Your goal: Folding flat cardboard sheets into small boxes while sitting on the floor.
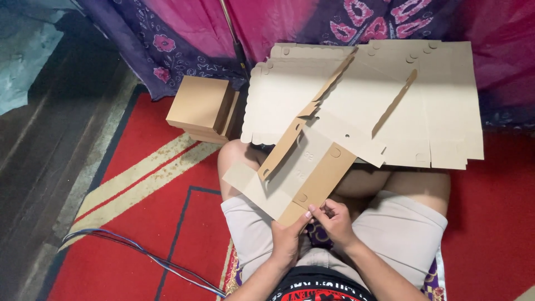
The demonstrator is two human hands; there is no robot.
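A flat brown cardboard box blank (304,167) rests across my lap, one side flap raised upright. My left hand (290,239) grips its near corner from below, thumb pressed on the edge. My right hand (334,220) pinches the same near edge from the right, fingers curled over the fold. Both hands sit close together above my thighs.
A stack of flat cardboard blanks (423,100) lies ahead over my knees. A folded brown box (202,108) stands at the left on the red rug (150,184). Purple and pink patterned cloth (267,22) hangs behind. Blue and white cables (139,251) trail at lower left.
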